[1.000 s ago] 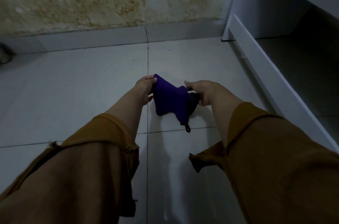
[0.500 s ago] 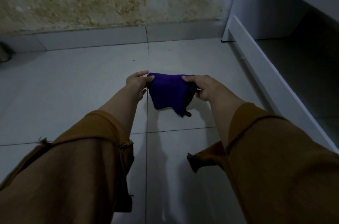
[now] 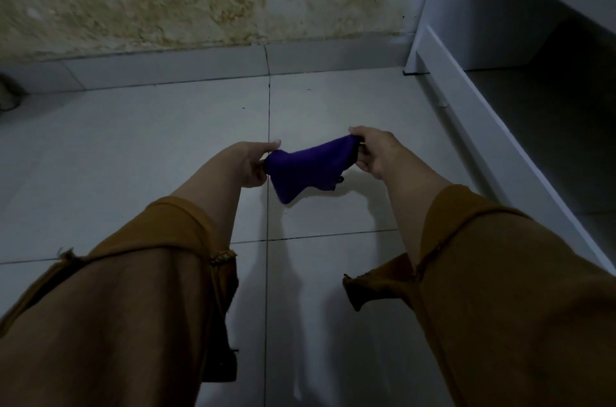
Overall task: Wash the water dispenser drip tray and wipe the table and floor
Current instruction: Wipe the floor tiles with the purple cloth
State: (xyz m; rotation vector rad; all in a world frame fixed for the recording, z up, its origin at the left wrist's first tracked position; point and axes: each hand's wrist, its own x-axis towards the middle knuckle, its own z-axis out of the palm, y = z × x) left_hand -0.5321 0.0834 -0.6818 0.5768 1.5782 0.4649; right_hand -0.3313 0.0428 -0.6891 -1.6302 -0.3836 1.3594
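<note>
Pale floor [image 3: 140, 153] tiles run to a skirting under a stained wall [image 3: 186, 3]. Above them hangs a purple cloth [image 3: 308, 168], bunched and sagging to a point, stretched between both hands. A white cabinet [image 3: 476, 126] edge stands at the right, clear of the hands. The left hand [image 3: 255, 165] pinches the cloth's left end; the right hand [image 3: 375, 151] grips its right end, fingers curled. Both brown-sleeved arms reach forward.

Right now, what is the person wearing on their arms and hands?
Both hands, left and right, are bare: no gloves visible. Loose mustard-brown sleeves are pushed up the forearms; the left cuff has a small trim, and the right cuff hangs open.
</note>
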